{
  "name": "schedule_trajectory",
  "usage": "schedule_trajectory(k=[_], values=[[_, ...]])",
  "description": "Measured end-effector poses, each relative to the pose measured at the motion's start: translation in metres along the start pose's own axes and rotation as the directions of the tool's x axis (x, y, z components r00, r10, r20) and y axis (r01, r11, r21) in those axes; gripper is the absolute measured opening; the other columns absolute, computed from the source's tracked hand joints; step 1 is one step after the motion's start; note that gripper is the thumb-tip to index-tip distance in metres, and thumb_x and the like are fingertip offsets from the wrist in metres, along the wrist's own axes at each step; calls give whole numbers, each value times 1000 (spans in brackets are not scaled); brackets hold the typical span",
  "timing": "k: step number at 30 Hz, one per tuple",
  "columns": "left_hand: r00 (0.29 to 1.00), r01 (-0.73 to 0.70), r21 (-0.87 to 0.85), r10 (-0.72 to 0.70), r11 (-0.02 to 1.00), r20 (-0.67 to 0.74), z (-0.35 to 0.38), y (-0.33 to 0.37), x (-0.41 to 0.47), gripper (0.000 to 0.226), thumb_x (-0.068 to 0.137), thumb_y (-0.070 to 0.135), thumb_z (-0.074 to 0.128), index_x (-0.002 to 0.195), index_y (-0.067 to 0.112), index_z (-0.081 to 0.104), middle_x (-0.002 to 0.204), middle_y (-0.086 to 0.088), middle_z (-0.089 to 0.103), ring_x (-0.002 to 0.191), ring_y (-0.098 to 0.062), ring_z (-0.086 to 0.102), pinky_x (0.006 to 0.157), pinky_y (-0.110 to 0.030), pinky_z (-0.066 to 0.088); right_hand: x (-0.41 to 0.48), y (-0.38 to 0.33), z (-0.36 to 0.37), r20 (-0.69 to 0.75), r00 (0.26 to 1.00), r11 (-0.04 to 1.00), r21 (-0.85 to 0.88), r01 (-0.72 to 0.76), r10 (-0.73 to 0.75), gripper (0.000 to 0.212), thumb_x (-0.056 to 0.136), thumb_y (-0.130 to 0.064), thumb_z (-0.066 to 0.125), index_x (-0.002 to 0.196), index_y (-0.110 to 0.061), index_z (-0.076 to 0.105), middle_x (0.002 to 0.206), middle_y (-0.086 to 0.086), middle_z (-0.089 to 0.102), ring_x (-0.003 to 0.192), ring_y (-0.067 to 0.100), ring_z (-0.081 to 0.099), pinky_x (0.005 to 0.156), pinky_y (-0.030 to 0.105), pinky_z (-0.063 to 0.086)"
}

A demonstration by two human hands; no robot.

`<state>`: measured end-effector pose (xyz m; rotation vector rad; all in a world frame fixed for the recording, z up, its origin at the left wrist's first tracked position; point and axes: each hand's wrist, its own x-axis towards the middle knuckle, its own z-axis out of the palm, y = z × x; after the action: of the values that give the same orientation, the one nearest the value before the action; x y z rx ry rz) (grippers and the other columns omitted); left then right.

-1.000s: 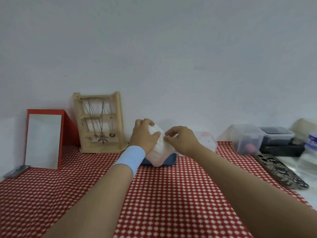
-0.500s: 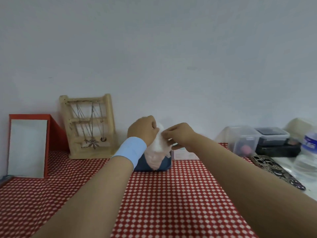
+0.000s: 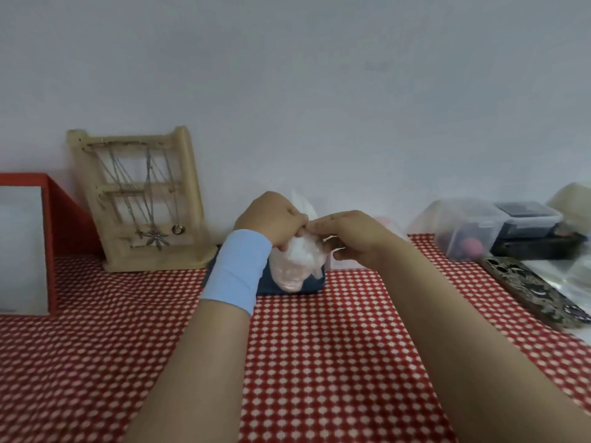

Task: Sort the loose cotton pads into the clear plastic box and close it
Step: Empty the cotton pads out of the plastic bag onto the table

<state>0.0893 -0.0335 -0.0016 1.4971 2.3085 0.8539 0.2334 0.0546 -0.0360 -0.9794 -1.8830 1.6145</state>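
Both hands hold a thin clear plastic bag of white cotton pads (image 3: 295, 262) just above the red checked tablecloth (image 3: 319, 346). My left hand (image 3: 271, 219), with a light blue wristband, grips the bag's top from the left. My right hand (image 3: 348, 233) pinches the same top from the right. The bag's lower end hangs in front of a dark blue pouch (image 3: 311, 282). A small clear plastic box (image 3: 388, 223) stands behind my right hand against the wall, mostly hidden.
A wooden jewellery rack (image 3: 140, 199) leans on the wall at the left, beside a red-framed mirror (image 3: 22, 247). At the right stand clear storage boxes (image 3: 467, 231), a dark lidded box (image 3: 527, 222) and a patterned phone case (image 3: 534, 290).
The view has shifted slightly between frames. Both hands have stayed on the bag's top, with the fingers drawn closer together there.
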Motion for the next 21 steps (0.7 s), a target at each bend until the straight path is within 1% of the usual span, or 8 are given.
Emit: schedule_trajectory(k=[4, 6, 8, 10, 12, 15, 18, 21], values=[[992, -44, 40, 49, 998, -118, 20, 1, -13, 29, 89, 30, 57, 79, 8, 73, 86, -12, 73, 61, -19, 56, 75, -45, 58, -9, 7, -9, 29, 999, 997, -62, 44, -42, 18, 92, -21, 67, 89, -7, 77, 75, -2, 69, 57, 11, 51, 53, 24, 38], [985, -54, 78, 66, 995, -157, 27, 4, -18, 28, 88, 32, 57, 87, 8, 73, 90, -10, 74, 69, -23, 63, 75, -44, 58, -15, 6, -9, 24, 994, 973, -203, 108, -105, 19, 95, -20, 61, 85, -8, 73, 70, -5, 64, 57, 11, 48, 54, 23, 36], [981, -65, 107, 83, 992, -174, 30, 9, -20, 27, 87, 33, 59, 89, 10, 75, 89, -8, 75, 80, -27, 69, 74, -41, 57, -17, 5, -7, 1, 980, 889, -419, 183, -201, 22, 97, -20, 53, 91, -8, 71, 82, -2, 69, 71, 12, 58, 63, 27, 46], [974, -77, 136, 104, 988, -204, 30, 12, -21, 27, 86, 32, 60, 85, 9, 73, 86, -10, 74, 72, -28, 65, 65, -37, 54, -19, 6, -4, -2, 961, 803, -551, 229, -275, 29, 98, -21, 47, 96, -3, 69, 90, 9, 69, 77, 16, 58, 74, 39, 50], [962, -75, 170, 116, 983, -249, 31, 11, -21, 28, 85, 31, 59, 74, 7, 66, 77, -14, 68, 61, -22, 52, 56, -32, 45, -19, 11, -6, -28, 951, 765, -602, 229, -307, 32, 98, -24, 46, 95, 2, 65, 82, 9, 63, 71, 17, 51, 69, 40, 47], [934, -63, 192, 126, 979, -335, 24, 10, -25, 28, 84, 32, 56, 62, 14, 51, 63, -6, 54, 58, -21, 46, 55, -30, 40, -19, 15, -13, -126, 931, 722, -670, 175, -343, 27, 95, -27, 49, 81, -6, 58, 73, 3, 57, 64, 16, 48, 62, 35, 43], [865, -75, 167, 148, 983, -480, 10, 5, -28, 26, 85, 33, 55, 69, 13, 61, 69, -3, 65, 66, -24, 59, 58, -31, 45, -18, 12, -23, -286, 891, 717, -694, 60, -351, 27, 91, -29, 52, 70, -13, 50, 67, 1, 54, 60, 17, 47, 56, 29, 38], [862, -99, 81, 126, 992, -490, 4, -4, -26, 25, 88, 30, 54, 71, 13, 62, 73, -3, 65, 71, -22, 60, 56, -28, 41, -15, 12, -30, -355, 894, 696, -714, -71, -274, 25, 88, -32, 54, 82, -9, 61, 73, 5, 62, 65, 19, 56, 60, 31, 45]])
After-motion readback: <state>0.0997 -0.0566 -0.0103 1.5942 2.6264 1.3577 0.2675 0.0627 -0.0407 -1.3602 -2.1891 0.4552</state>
